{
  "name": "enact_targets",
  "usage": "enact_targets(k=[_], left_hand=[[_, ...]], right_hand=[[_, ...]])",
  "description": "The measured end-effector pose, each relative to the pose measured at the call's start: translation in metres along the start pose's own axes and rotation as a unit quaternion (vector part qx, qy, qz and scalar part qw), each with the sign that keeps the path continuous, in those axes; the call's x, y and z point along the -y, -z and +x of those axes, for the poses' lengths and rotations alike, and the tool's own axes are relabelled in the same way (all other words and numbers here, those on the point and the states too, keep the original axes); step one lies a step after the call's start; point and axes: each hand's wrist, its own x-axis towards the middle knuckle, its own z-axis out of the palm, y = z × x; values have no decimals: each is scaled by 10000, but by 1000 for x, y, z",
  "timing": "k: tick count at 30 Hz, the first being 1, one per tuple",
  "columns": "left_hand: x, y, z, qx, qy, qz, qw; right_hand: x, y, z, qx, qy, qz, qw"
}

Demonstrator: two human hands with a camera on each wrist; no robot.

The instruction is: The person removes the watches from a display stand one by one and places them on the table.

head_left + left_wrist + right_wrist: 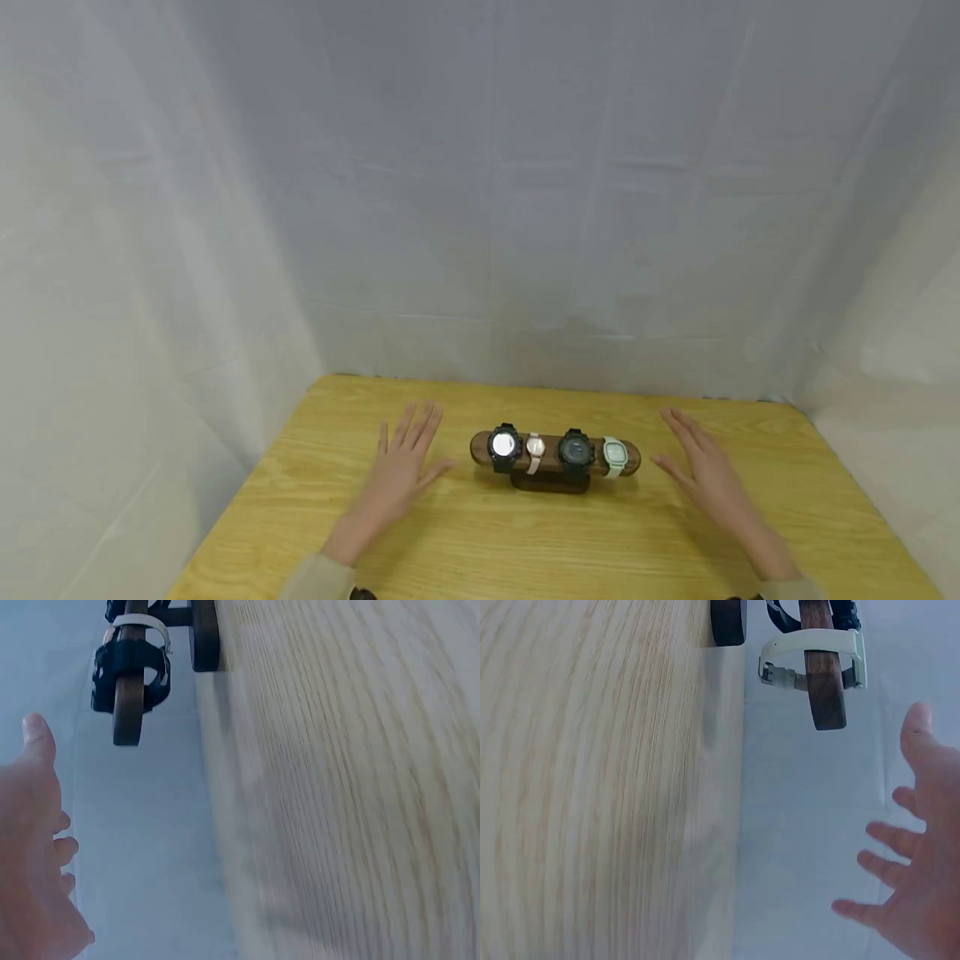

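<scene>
A dark wooden watch stand point(552, 482) stands on the table, with several watches strapped along its bar. From left to right in the head view come a black watch with a bright face point(504, 444), a slim pale pink watch point(535, 451), a black digital watch point(576, 451) and a mint-green watch point(615, 455). To the left of the stand, my left hand point(399, 471) hovers with spread, straight fingers, holding nothing. My right hand point(708, 475) is raised off the stand's right end, fingers extended and thumb apart, likewise holding nothing.
The stand rests on a yellowish wood-grain table point(480, 542). Pale cloth curtains point(480, 208) hang behind the table's far edge and along both sides. Light sleeves point(318, 577) show at the wrists.
</scene>
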Motion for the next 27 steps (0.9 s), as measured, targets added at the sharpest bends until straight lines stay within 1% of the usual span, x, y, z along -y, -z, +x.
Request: enact_targets(k=[2,5,9,11,13,17,19,21,24,27], left_hand=[[-7,-1,3,72,-137,-35,9999],[-17,-3,6,293,-281,-32,9992],[-25,-6,6,600,-393,65,9974],[-28,-8,6,679,-452,29,9967],[-30,-9,5,782,-484,57,9957],[-31,-14,4,927,-490,-17,9945],[-30,-16,3,928,-531,0,9943],[-30,-17,2,897,-594,-23,9942],[-31,-16,1,921,-666,93,9935],[-32,-15,0,974,-693,228,9926]], right_hand=[[1,-4,4,34,37,293,9996],[3,-11,10,151,87,582,9982],[6,-21,16,271,328,706,9966],[7,-25,19,313,503,717,9957],[9,-28,20,343,620,792,9943],[13,-32,22,439,705,855,9929],[14,-34,23,427,817,848,9921],[15,-36,23,362,997,802,9911],[16,-40,24,247,1288,682,9890],[18,-42,24,196,1458,556,9876]])
